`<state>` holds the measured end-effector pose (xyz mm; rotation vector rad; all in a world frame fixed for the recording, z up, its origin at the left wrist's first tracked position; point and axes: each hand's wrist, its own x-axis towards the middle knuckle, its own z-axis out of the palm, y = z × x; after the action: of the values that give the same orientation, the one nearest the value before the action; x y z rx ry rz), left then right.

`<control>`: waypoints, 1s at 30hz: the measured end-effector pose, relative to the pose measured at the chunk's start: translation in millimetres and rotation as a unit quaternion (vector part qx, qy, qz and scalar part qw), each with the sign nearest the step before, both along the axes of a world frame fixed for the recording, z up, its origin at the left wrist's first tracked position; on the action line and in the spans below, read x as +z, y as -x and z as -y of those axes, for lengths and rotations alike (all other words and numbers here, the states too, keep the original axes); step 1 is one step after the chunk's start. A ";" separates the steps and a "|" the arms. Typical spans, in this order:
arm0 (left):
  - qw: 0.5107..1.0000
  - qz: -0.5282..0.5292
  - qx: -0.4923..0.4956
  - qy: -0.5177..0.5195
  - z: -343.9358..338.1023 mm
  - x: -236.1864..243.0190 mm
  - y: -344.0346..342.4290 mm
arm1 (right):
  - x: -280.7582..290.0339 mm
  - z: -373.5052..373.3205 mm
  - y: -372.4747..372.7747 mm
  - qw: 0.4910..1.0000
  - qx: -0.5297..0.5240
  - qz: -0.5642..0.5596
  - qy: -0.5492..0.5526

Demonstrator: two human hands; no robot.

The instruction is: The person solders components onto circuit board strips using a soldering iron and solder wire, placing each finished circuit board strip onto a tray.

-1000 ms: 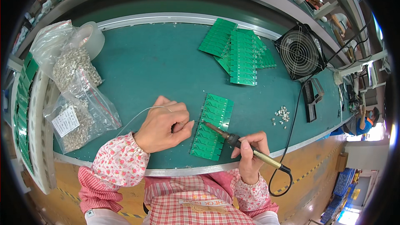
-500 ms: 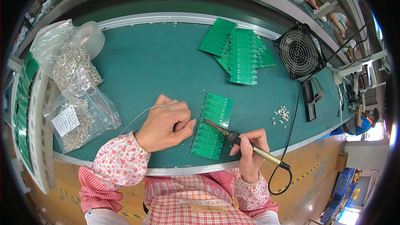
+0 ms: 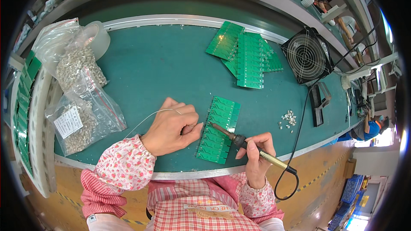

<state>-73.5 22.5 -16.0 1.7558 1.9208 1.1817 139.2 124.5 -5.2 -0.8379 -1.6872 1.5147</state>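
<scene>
A green circuit board panel (image 3: pixel 219 130) with a row of dark pins along its left edge lies on the green work mat. My right hand (image 3: pixel 258 154) is wrapped round a soldering iron (image 3: pixel 269 158), whose tip rests at the pin side of the panel. Beside that edge, my left hand (image 3: pixel 174 128) is closed in a pinch on a thin solder wire (image 3: pixel 143 120), which loops out behind the fingers toward the forearm. The wire's end near the iron tip is hidden by the fingers.
Several more panels (image 3: pixel 250 60) overlap at the back. A black fan (image 3: pixel 306 55) stands back right, before a black holder (image 3: pixel 317 105). Small white parts (image 3: pixel 289 118) lie loose at right. Bags of parts (image 3: pixel 81 124) fill the left side. The iron's cord (image 3: pixel 302 122) crosses the right side.
Almost nothing differs. The whole view has shifted slightly, while both hands, the iron and the panel keep nearly the same places relative to one another.
</scene>
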 end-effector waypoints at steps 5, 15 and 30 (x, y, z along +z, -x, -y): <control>1.000 0.006 0.000 0.002 1.3 0.3 0.6 | -2.1 4.3 0.2 1.000 -0.007 -0.008 -0.004; 0.999 0.044 -0.028 -0.003 6.7 1.6 0.0 | -7.9 10.3 -11.3 0.998 -0.037 -0.054 0.023; 0.998 0.039 -0.040 0.005 6.1 2.6 -0.3 | -5.0 11.3 -9.4 0.999 -0.021 -0.023 0.015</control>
<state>-73.1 16.4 -13.5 1.7375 1.7935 1.1921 148.6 113.3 -10.2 -0.8421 -1.6072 1.5229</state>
